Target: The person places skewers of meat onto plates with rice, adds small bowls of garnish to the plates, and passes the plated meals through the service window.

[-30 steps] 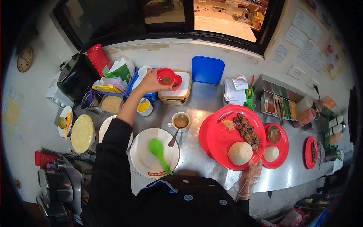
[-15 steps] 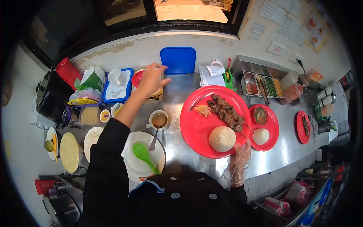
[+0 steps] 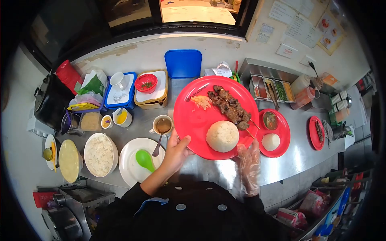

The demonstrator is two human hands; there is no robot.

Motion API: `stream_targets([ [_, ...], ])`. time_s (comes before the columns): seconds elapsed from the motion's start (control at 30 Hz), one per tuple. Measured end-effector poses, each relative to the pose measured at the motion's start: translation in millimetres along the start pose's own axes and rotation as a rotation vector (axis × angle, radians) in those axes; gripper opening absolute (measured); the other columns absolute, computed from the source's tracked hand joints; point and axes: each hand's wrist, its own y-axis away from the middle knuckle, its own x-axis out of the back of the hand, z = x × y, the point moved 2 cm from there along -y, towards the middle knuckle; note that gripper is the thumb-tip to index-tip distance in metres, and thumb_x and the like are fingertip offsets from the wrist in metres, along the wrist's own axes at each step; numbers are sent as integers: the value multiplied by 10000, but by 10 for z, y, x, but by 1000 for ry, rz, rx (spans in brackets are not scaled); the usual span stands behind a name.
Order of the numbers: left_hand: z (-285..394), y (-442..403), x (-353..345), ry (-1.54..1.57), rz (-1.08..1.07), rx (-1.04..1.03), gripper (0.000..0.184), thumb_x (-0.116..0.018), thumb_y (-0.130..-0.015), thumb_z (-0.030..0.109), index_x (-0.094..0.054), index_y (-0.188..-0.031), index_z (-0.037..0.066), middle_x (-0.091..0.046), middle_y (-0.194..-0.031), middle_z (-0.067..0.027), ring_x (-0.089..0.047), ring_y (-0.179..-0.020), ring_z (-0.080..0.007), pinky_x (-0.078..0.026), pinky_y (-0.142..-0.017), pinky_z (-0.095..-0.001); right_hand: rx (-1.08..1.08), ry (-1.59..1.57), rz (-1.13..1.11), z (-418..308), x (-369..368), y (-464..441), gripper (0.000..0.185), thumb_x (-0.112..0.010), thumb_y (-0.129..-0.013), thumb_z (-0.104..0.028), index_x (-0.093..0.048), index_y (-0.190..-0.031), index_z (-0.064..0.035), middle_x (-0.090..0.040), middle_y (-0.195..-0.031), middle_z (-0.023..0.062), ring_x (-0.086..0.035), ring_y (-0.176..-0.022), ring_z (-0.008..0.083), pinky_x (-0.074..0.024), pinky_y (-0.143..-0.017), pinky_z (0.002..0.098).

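Observation:
A large red plate (image 3: 187, 130) is held up over the counter. On it lie a mound of rice (image 3: 222, 136), grilled meat skewers (image 3: 230, 106) and a small heap of pale shreds (image 3: 201, 102). My bare left hand (image 3: 176, 154) grips the plate's lower left rim, thumb on top. My right hand (image 3: 249, 166), in a clear plastic glove, holds the lower right rim beside the skewers' stick ends; its fingers under the plate are hidden. Just right is a second red plate (image 3: 282, 138) with a smaller rice mound (image 3: 271, 141) and a bowl of soup (image 3: 270, 120).
Left of my left hand are a cup of brown sauce (image 3: 163, 125), a white plate (image 3: 128, 160) with a green spoon (image 3: 144, 160), and a rice bowl (image 3: 100, 154). Behind stand a red bowl (image 3: 146, 83) and topping trays (image 3: 280, 89). A third red plate (image 3: 314, 134) lies far right.
My left hand has come down from near the red bowl and taken hold of the large plate's left rim. The plate is raised and shifted slightly left; my right hand stays on it.

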Motion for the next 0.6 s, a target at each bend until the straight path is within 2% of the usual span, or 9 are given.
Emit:
stream_targets([
  [0.07,108,-6,101,17,-4,-15,453,-443,-907,79,-277,-1329,79,-482,-1232,-122,-576,-1027,-239,-539,-793,-423,-239,362,-452,-209,304,-101,491,-489,-921,-204,-293,-1338,-35,-588,-1063,121,-608,-900,201,-528,-738,358],
  [0.1,171,-13,151,34,-7,-22,443,-438,-902,58,-283,-1317,73,-490,-1223,-118,-585,-1009,-237,-545,-782,-427,-294,999,-723,-535,346,-113,419,-516,-909,-230,-433,-1258,-15,-643,-970,118,-630,-849,193,-523,-731,341],
  [0.13,230,-18,190,35,-9,-26,443,-438,-902,58,-283,-1317,73,-490,-1223,-118,-585,-1009,-237,-545,-782,-427,64,1358,-922,-849,316,-21,371,-569,-875,-209,-516,-1174,3,-653,-823,124,-624,-813,166,-496,-684,343],
  [0.17,283,-21,215,-12,-29,-27,429,-439,-901,58,-301,-1306,71,-497,-1215,-114,-586,-1008,-228,-552,-766,-417,-34,1231,-1045,-1102,240,-59,402,-596,-852,-224,-516,-1186,-14,-650,-948,136,-622,-914,221,-489,-763,349],
  [0.2,325,-15,227,-58,-51,-25,415,-441,-899,58,-318,-1296,70,-504,-1206,-111,-587,-1007,-220,-558,-750,-407,-381,522,-605,-1123,203,-61,365,-638,-809,-107,-554,-1156,-30,-617,-1064,152,-619,-908,175,-489,-804,298],
  [0.3,408,18,166,-82,-96,15,406,-447,-898,64,-331,-1287,68,-514,-1190,-100,-588,-1001,-202,-566,-728,-390,639,1601,-748,-1625,-741,-360,374,-609,-827,-146,-528,-1173,-28,-617,-1014,145,-570,-981,266,-442,-831,387],
  [0.33,416,36,144,-81,-121,64,403,-451,-897,65,-335,-1283,69,-515,-1188,-97,-588,-1000,-200,-566,-729,-389,796,1444,-898,-1621,-809,-546,389,-611,-825,-156,-514,-1180,-29,-610,-1019,147,-555,-1007,272,-434,-826,388],
  [0.47,423,94,26,-70,-142,89,451,-478,-888,79,-321,-1310,54,-515,-1196,-116,-587,-1012,-230,-560,-743,-419,197,1266,-995,-936,-921,-1322,405,-584,-846,-164,-476,-1213,-32,-581,-1108,141,-526,-1075,227,-433,-860,323],
  [0.6,426,115,20,-37,-163,127,465,-470,-893,73,-303,-1328,78,-511,-1182,-86,-599,-970,-203,-564,-731,-397,230,1398,-1140,-736,-978,-1423,320,-482,-905,-185,-501,-1178,-21,-548,-1181,92,-503,-1103,169,-420,-931,252],
])
